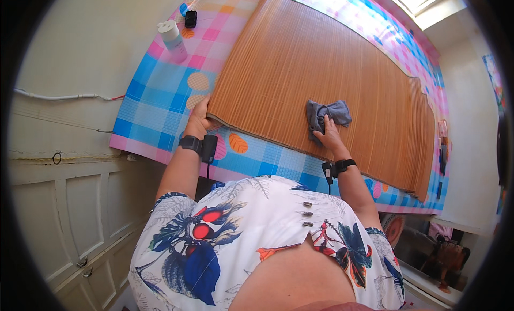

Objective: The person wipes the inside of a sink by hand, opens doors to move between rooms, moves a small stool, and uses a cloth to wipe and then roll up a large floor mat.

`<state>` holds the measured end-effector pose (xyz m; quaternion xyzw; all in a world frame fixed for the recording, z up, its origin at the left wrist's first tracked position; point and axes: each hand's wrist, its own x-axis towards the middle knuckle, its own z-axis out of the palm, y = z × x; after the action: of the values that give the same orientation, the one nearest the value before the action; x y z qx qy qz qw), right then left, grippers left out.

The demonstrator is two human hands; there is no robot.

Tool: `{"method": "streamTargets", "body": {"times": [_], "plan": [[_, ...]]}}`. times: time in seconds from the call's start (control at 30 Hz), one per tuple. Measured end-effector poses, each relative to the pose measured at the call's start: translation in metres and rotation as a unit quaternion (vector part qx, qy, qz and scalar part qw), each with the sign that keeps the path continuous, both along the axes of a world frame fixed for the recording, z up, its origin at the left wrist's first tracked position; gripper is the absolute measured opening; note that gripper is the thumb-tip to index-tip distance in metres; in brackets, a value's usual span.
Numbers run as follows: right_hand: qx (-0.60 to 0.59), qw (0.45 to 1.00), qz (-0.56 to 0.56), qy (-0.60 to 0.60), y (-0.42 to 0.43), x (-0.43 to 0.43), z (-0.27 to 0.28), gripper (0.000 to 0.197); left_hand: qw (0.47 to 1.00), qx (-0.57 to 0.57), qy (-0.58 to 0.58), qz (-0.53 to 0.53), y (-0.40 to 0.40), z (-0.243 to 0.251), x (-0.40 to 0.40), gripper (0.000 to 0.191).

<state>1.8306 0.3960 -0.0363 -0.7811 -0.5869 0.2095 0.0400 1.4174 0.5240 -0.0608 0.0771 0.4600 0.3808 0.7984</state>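
A brown bamboo slat mat (pixel 297 70) lies spread over a checked, leaf-patterned plastic table cover (pixel 148 122). My left hand (pixel 200 116) grips the mat's near left corner, with the fingers partly hidden beneath it. On the mat, right of the middle of its near edge, is a crumpled grey cloth (pixel 337 112). My right hand (pixel 330 134) rests on the cloth with its fingers spread and presses it against the slats. At the right end the mat is folded in layers. Each wrist wears a black strap with a small cabled device.
A bottle with a white cap (pixel 175 44) and a small black object (pixel 191 19) stand at the far left. Several small items, one a dark slim object (pixel 443 158), lie along the right edge by the wall. White panelled cabinet doors (pixel 84 210) are at lower left.
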Motion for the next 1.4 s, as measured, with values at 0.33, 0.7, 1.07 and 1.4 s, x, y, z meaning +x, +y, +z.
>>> {"method": "streamTargets", "body": {"times": [0.33, 0.7, 1.07, 1.4], "plan": [[-0.059, 0.992, 0.028, -0.108, 0.011, -0.016, 0.018, 0.088, 0.844, 0.287, 0.449, 0.064, 0.013, 0.024, -0.026, 0.044], [0.208, 0.978, 0.002, -0.017, 0.014, 0.005, -0.029, 0.09, 0.405, 0.427, 0.8, -0.115, -0.002, -0.035, 0.043, 0.063], [0.239, 0.864, 0.419, 0.142, 0.127, -0.144, -0.017, 0.055, 0.277, 0.271, 0.906, -0.171, -0.006, -0.034, 0.079, 0.056], [0.267, 0.928, -0.11, -0.237, 0.081, 0.24, -0.019, 0.038, 0.273, 0.272, 0.905, -0.182, -0.015, -0.02, 0.079, 0.055]]}}
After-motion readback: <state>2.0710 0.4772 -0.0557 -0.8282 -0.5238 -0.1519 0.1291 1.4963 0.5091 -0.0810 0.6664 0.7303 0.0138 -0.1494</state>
